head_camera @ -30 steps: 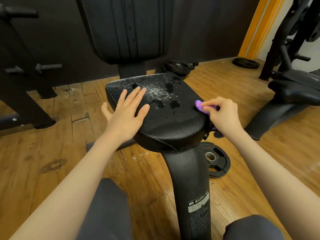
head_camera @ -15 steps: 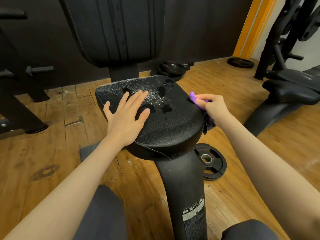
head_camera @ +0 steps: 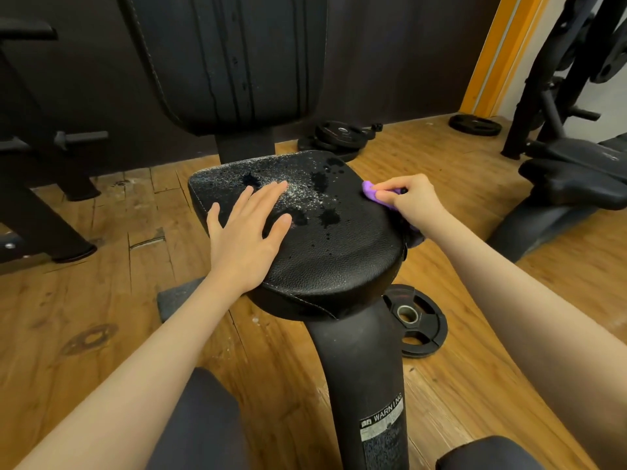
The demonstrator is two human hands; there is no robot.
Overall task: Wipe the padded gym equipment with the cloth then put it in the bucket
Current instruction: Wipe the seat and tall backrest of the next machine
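Note:
A black padded seat (head_camera: 332, 252) stands on a thick black post in the middle, its far half speckled with wet drops and dark blotches. My left hand (head_camera: 247, 232) lies flat on the seat's left side, fingers straight and spread. At the seat's right edge my right hand (head_camera: 412, 198) grips a bunched purple cloth (head_camera: 371, 193), which touches the pad. A black padded backrest (head_camera: 230, 56) rises behind the seat. No bucket is in view.
A weight plate (head_camera: 415, 320) lies on the wooden floor just right of the post. More plates (head_camera: 339, 135) are stacked behind the seat. Another black bench (head_camera: 576, 178) stands at right, dark machine frames (head_camera: 40, 184) at left. My knees show at the bottom.
My right hand with the cloth has come up from the seat's right side onto its upper edge. The left hand stays flat on the pad. The camera has shifted slightly.

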